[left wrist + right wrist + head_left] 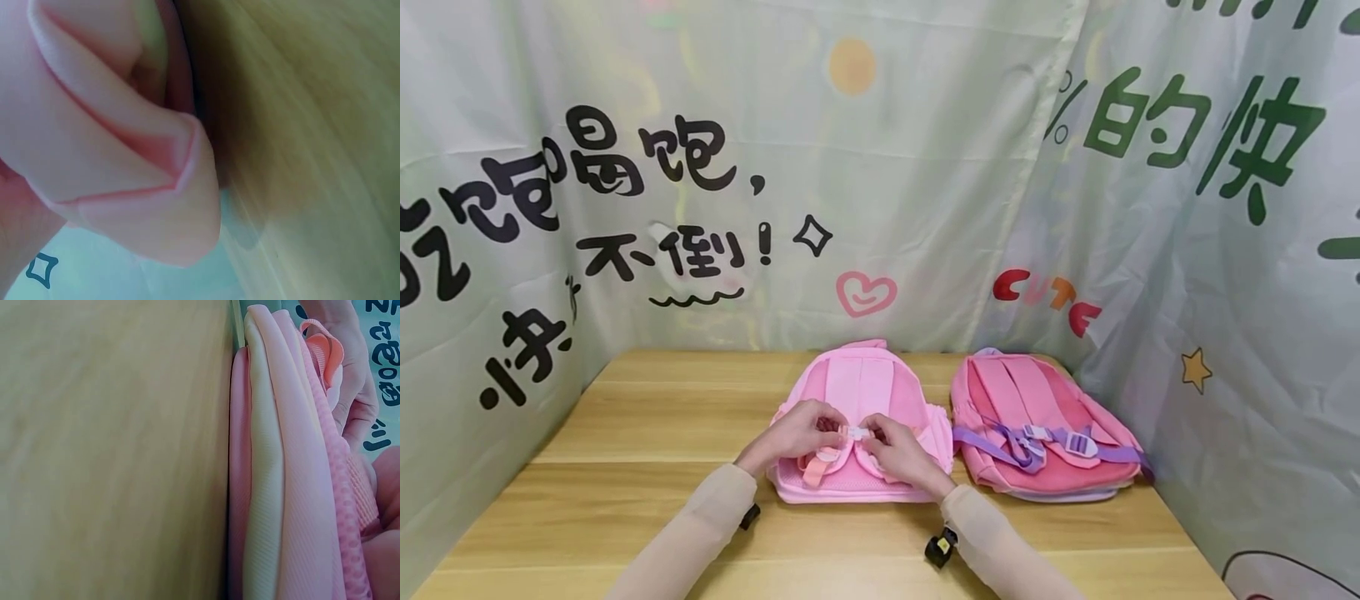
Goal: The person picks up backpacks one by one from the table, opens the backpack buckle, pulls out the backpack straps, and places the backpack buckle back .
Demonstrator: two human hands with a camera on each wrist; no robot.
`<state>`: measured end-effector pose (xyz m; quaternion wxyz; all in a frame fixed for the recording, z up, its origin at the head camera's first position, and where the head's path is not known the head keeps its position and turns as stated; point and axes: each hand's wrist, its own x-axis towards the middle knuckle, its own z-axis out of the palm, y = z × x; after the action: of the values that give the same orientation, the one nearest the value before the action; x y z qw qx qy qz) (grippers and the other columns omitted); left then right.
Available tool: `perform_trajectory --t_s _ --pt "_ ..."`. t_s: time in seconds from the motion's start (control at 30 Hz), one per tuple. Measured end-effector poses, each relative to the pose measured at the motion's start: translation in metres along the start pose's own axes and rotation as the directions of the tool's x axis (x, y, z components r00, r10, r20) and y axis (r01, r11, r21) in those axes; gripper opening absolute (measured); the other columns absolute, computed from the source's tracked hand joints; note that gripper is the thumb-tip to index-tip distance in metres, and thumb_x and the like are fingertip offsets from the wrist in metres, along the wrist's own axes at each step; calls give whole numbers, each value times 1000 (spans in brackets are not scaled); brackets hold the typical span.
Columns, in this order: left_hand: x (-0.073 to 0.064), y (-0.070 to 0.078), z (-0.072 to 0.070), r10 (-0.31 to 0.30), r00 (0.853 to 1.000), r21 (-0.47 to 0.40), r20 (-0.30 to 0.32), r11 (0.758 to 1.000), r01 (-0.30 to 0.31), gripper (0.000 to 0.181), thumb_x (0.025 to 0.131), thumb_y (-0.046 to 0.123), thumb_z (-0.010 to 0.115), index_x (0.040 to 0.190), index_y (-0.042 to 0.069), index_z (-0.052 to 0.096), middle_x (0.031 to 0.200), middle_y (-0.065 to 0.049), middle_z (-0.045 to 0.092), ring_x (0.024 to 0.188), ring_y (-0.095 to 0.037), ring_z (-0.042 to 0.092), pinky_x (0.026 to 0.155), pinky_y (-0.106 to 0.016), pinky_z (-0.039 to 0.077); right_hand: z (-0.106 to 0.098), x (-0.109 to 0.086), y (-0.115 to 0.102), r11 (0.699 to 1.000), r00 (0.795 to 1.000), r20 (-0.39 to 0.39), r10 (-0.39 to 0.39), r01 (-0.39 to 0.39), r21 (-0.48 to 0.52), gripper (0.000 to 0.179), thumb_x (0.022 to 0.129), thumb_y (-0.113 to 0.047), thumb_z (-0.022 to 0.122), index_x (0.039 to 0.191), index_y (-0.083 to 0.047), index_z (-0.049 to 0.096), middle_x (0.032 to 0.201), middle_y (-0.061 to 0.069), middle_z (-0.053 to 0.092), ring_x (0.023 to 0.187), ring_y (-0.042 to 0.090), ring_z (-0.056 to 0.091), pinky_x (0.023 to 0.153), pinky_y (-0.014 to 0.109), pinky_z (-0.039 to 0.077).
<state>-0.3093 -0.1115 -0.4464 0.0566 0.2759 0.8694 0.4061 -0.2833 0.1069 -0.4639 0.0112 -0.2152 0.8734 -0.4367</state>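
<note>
A light pink backpack (859, 379) lies on the table, its shoulder straps facing up. At its middle my left hand (799, 432) pinches one side of a small white buckle (856, 432). My right hand (901, 452) pinches the other side, close against it. Whether the buckle's halves are joined is too small to tell. An orange-pink strap end (814, 473) hangs below the left fingers. Pink fabric (119, 144) fills much of the left wrist view. From the right wrist, the backpack's layered side (300, 462) shows, with the left hand (353, 375) beyond it.
To the right lies a darker pink backpack (1022, 392) with purple straps (1120, 454) and white buckles. Both bags are on a wooden table (685, 400). Printed cloth (925, 208) hangs behind the table and along both sides.
</note>
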Motion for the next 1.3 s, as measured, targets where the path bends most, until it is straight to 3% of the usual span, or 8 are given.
perform_trajectory --t_s 0.17,0.47,0.77,1.0,1.3 --pt "0 0 0 2 1000 -1 6 1000 -2 12 87 13 73 99 13 74 84 3 68 69 -9 59 63 -23 48 1 0 1 1000 1000 -4 -1 1 3 16 96 -11 57 110 -11 63 100 4 66 88 15 55 78 27 43" --pt "-3 -3 -3 -5 999 -102 40 995 9 12 89 11 70 100 11 72 84 0 67 64 -9 57 64 -24 49 1 -1 1 1000 999 -32 8 -8 23 16 95 -12 59 110 -11 63 101 3 66 89 13 56 81 28 45" --pt "-5 -11 -9 55 996 -44 75 998 -52 14 95 10 62 107 12 68 94 2 68 86 -11 60 81 -24 49 3 0 2 1000 996 -86 -10 11 0 17 94 -11 60 110 -10 65 102 4 66 91 14 59 82 30 47" --pt "-4 -15 -10 60 993 -38 102 998 -57 13 97 13 59 109 12 67 97 0 67 87 -12 59 80 -24 48 4 0 0 999 991 -131 -4 -1 -32 20 93 -13 62 112 -9 67 101 5 67 89 13 60 81 29 48" --pt "-7 -14 -10 43 997 -34 56 999 -42 21 98 20 59 116 10 65 105 0 66 97 -13 58 89 -31 47 5 2 -1 998 983 -174 55 -54 11 24 88 -11 67 112 -8 64 91 4 65 74 9 57 65 21 48"
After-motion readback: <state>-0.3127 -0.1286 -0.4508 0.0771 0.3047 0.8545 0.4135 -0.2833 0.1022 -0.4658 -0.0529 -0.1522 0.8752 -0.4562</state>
